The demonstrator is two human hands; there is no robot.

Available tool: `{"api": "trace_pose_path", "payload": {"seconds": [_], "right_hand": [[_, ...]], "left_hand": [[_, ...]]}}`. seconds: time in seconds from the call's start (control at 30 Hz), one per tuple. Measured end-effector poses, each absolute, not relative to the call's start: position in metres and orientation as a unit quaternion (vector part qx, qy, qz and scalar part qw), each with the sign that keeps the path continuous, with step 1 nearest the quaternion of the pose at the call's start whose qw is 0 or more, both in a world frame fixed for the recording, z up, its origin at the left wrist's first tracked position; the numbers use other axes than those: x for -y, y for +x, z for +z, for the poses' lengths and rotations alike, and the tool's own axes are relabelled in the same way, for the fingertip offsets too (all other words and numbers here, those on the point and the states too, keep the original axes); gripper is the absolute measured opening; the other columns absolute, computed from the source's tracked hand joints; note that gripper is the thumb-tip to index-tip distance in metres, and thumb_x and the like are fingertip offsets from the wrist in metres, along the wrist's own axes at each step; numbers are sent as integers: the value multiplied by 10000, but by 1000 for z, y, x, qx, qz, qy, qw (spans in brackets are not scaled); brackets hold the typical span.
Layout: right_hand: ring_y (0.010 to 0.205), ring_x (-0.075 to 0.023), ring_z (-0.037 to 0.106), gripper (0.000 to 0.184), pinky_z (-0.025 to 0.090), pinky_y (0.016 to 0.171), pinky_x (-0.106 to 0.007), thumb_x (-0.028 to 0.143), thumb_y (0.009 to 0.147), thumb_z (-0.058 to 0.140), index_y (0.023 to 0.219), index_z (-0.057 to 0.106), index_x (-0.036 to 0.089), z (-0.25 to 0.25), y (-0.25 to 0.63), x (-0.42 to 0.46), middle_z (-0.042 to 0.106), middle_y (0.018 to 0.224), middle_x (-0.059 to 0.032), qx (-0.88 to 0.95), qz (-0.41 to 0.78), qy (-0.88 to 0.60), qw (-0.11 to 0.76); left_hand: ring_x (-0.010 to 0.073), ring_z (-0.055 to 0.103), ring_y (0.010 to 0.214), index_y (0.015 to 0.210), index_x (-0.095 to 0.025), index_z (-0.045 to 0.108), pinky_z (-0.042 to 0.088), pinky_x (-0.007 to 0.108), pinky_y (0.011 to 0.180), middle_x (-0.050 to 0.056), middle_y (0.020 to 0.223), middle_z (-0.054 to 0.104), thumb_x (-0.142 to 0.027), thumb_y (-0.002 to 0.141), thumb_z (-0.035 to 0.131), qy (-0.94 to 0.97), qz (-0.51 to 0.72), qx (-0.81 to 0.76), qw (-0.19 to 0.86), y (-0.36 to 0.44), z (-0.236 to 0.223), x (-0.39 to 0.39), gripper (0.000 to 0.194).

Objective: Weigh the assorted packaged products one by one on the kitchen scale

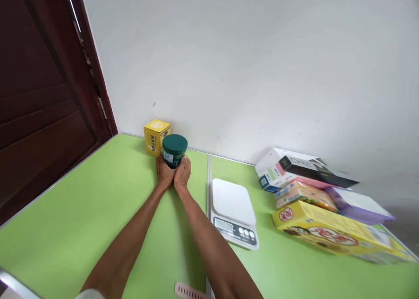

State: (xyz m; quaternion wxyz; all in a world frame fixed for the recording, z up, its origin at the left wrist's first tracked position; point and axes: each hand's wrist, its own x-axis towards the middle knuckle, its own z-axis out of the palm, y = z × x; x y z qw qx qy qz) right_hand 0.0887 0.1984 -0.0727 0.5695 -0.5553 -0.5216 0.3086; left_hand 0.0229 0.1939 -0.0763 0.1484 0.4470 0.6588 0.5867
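A dark green lidded jar (175,145) stands upright near the back of the green table, gripped low from both sides. My left hand (164,171) is closed around its left side, and my right hand (183,172) around its right, with the wrists close together. Just behind the jar and to its left is a yellow box (152,139) with "WATER" printed on its side. Right of my right forearm lies a white kitchen scale (233,207) with a small display and buttons. The jar's base is partly hidden by my hands.
On the right lie a yellow snack box (327,229), an orange packet (304,195), a purple-and-white pack (360,204) and a white-and-black box (294,168). A pink strap (190,291) lies at the front edge. A seam crosses the table (81,194); a wall stands behind.
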Motion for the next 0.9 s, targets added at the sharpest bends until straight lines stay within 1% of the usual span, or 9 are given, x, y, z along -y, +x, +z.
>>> {"api": "trace_pose_path", "payload": {"seconds": [0.07, 0.13, 0.27, 0.33, 0.4, 0.5, 0.63, 0.73, 0.9], "right_hand": [[1210, -325, 591, 675, 418, 1126, -557, 658, 1025, 93, 1098, 618, 241, -68, 88, -173, 698, 1226, -173, 526, 319, -548, 567], [1213, -327, 597, 673, 424, 1131, -550, 695, 1015, 134, 1126, 616, 238, -65, 89, -147, 691, 1250, -175, 530, 329, -537, 567], [1247, -340, 603, 707, 432, 1141, -542, 756, 997, 203, 1186, 633, 227, -57, 100, -94, 682, 1276, -183, 536, 345, -514, 575], [1239, -335, 610, 666, 461, 1103, -534, 731, 1020, 229, 1201, 641, 241, -48, 112, -71, 690, 1249, -163, 544, 343, -501, 580], [1223, -320, 614, 599, 492, 1053, -511, 689, 1045, 278, 1243, 634, 249, -35, 131, -52, 689, 1240, -141, 548, 328, -493, 591], [1195, -305, 611, 561, 504, 1019, -496, 652, 1063, 314, 1278, 619, 234, -13, 170, -35, 678, 1239, -135, 545, 285, -495, 613], [1159, -308, 595, 577, 481, 1039, -525, 649, 1071, 284, 1245, 619, 213, 5, 229, -32, 666, 1207, -148, 558, 202, -508, 624], [1131, -312, 602, 574, 489, 1029, -535, 655, 1067, 277, 1201, 628, 221, 2, 263, -39, 666, 1174, -147, 557, 167, -530, 618], [1137, -323, 612, 620, 490, 1044, -551, 687, 1056, 253, 1181, 630, 210, -19, 292, -53, 674, 1152, -156, 548, 157, -558, 603]], "left_hand": [[336, 671, 1166, 1221, -171, 560, 550, 479, 976, 159, 1178, 667, -454, 672, 879, 446, 574, -668, 159, 20, -73, -168, 695], [333, 694, 1101, 1178, -160, 567, 568, 465, 913, 151, 1112, 681, -447, 671, 867, 449, 559, -680, 154, 18, -69, -141, 655], [342, 707, 1055, 1174, -164, 559, 581, 483, 883, 137, 1085, 678, -458, 643, 862, 464, 539, -693, 114, 17, -61, -89, 679], [326, 709, 1019, 1168, -181, 555, 587, 486, 875, 116, 1072, 678, -482, 635, 863, 484, 551, -673, 100, 23, -56, -70, 685], [296, 711, 971, 1160, -190, 556, 594, 467, 861, 97, 1069, 686, -505, 634, 861, 511, 579, -626, 106, 36, -47, -58, 685], [266, 718, 932, 1153, -187, 566, 600, 422, 838, 91, 1074, 704, -512, 625, 874, 544, 609, -559, 147, 69, -30, -53, 693], [266, 722, 966, 1196, -182, 564, 592, 402, 855, 100, 1096, 715, -497, 635, 890, 581, 592, -523, 199, 123, -11, -58, 721], [270, 720, 973, 1198, -182, 567, 584, 400, 852, 102, 1094, 719, -500, 654, 883, 599, 560, -532, 211, 156, -7, -66, 705], [279, 722, 943, 1131, -190, 570, 571, 396, 824, 106, 1048, 720, -516, 666, 861, 622, 505, -564, 202, 183, -15, -76, 638]]}}
